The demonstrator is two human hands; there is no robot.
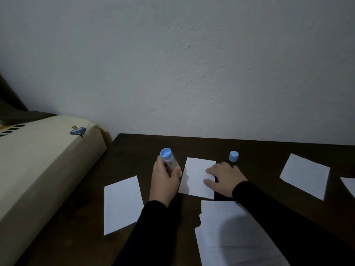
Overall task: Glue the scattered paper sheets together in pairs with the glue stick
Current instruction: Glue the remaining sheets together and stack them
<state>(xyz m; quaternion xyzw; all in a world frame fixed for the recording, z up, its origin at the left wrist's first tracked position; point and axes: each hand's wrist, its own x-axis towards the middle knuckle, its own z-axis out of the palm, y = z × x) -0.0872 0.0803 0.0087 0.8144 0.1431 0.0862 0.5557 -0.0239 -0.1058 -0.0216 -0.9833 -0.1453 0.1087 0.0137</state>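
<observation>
While left hand [163, 181] grips glue stick [170, 162], right hand [224, 178] flat on sheet [196, 177]; stick tip hidden.

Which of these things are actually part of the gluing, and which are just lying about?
Part of the job:
glue stick in the left hand
blue cap
paper sheet under the right hand
other sheets

Just there:
cream box beside the table

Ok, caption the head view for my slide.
Left hand grips uncapped glue stick; right hand presses paper sheet.
</observation>
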